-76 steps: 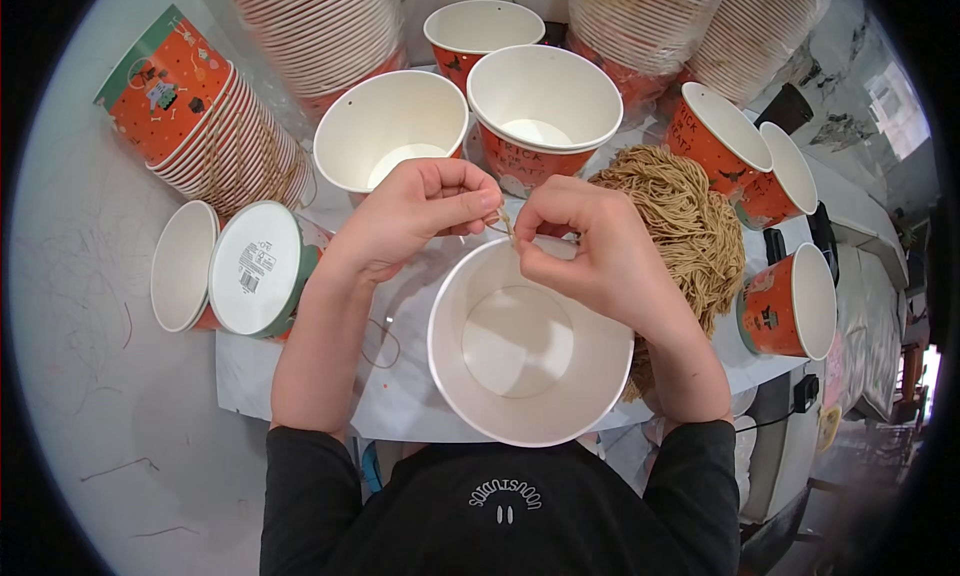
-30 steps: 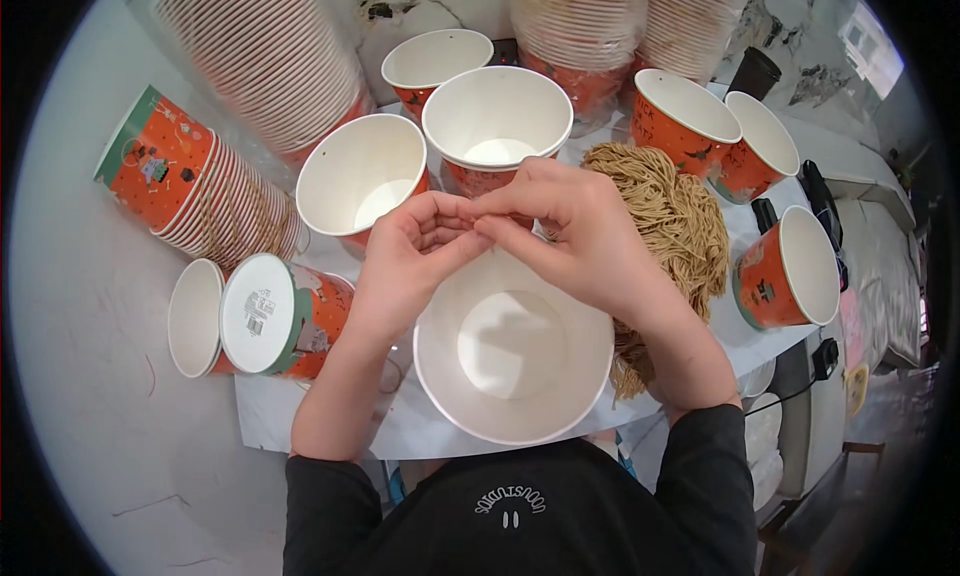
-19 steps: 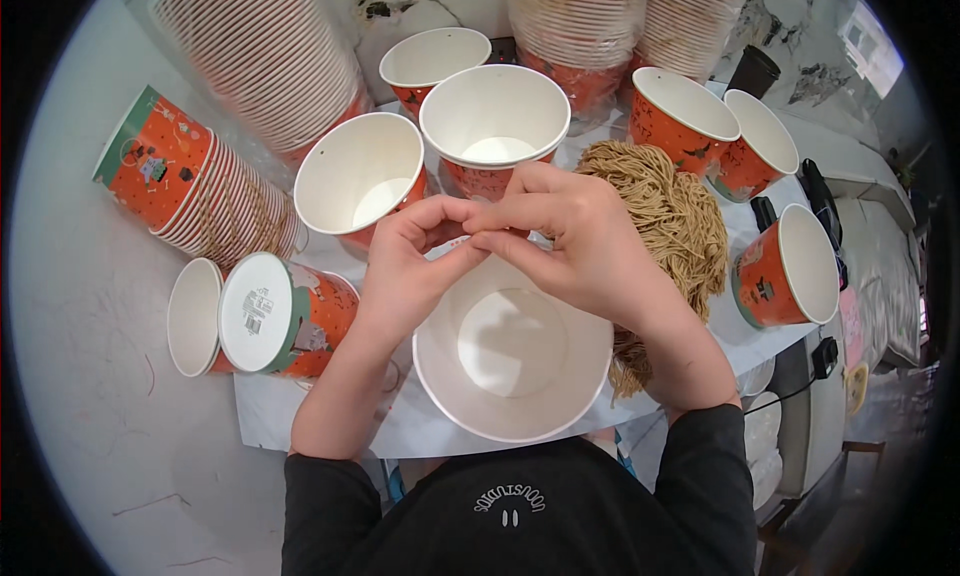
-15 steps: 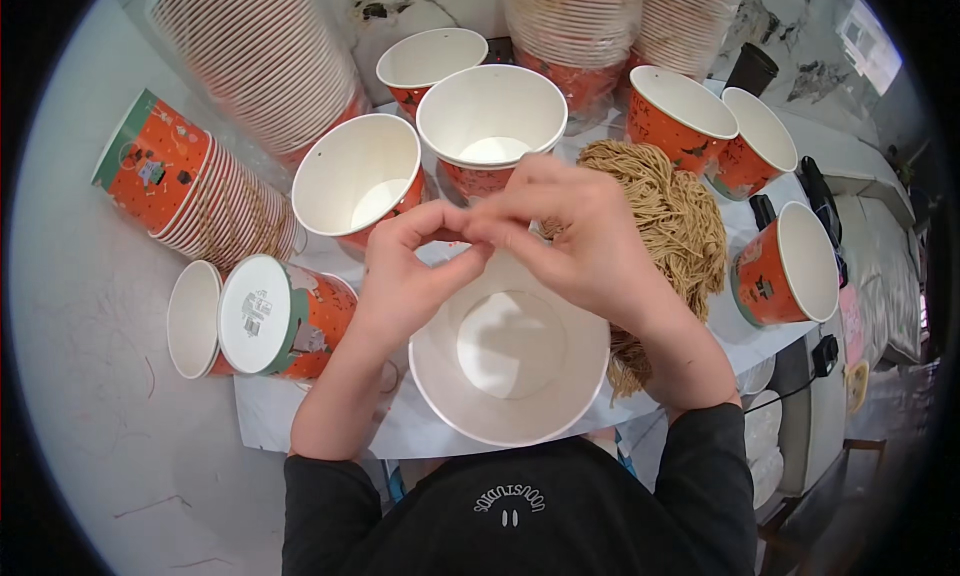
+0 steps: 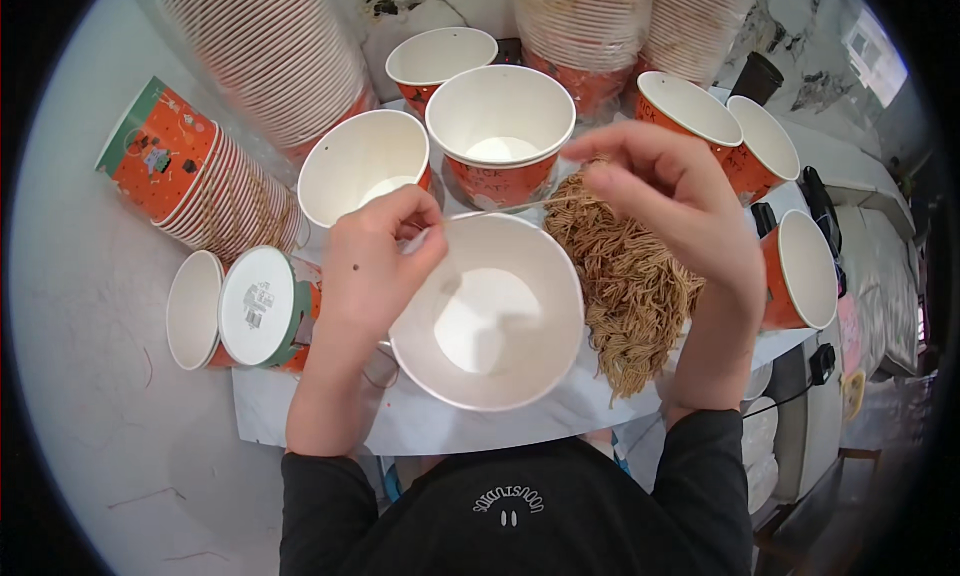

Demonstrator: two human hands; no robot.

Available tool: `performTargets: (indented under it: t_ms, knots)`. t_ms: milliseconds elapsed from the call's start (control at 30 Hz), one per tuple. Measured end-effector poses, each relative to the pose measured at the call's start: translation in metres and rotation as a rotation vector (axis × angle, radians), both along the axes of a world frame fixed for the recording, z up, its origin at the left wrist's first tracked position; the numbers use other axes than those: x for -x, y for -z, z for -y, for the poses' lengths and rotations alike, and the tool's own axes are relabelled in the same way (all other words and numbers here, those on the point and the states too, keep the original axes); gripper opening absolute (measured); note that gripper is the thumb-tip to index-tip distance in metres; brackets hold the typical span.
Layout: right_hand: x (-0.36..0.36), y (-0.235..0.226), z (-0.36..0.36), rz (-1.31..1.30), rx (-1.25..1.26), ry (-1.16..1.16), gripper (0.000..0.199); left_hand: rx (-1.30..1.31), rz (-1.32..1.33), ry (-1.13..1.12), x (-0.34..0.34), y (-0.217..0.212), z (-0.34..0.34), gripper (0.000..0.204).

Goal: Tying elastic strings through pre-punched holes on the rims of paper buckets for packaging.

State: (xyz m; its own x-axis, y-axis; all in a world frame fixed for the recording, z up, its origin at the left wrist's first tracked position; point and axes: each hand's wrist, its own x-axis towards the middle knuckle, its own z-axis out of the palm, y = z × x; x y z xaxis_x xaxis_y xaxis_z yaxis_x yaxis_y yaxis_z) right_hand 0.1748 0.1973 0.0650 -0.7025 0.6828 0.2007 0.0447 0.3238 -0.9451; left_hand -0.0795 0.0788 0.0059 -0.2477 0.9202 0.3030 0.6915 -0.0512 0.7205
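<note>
Left hand (image 5: pixel 378 258) and right hand (image 5: pixel 685 201) are stretching thin cord (image 5: pixel 510 210) (each grip pinching it) over a white bucket (image 5: pixel 552 316).

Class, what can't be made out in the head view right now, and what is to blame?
All in the head view:
Thin tan cord: left end hidden by the left hand.
Right hand: grip unclear, fingers overlap.
Round white-lined paper bucket in front: most of its outside hidden by its rim.
Tall white-rimmed paper bucket stack, back left: far end cut off by the upper edge.
</note>
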Motion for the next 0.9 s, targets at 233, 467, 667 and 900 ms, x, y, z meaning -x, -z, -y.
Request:
performTargets:
  t_ms: [233,467,667,900]
  knots:
    - [-0.037,-0.018,0.014,-0.324,-0.149,0.244,0.018,0.01,-0.268,-0.229,0.015,-0.013,0.004,0.009]
    - [-0.009,-0.01,0.01,-0.268,0.199,-0.175,0.019,-0.194,-0.389,-0.21,-0.004,-0.017,0.014,0.01]
    - [0.045,0.029,0.03,-0.449,0.459,-0.181,0.019,0.197,0.595,0.362,-0.038,-0.031,0.035,0.035]
    - [0.05,0.031,0.038,-0.499,0.54,-0.131,0.019,0.357,0.881,0.442,-0.039,-0.022,0.02,0.043]
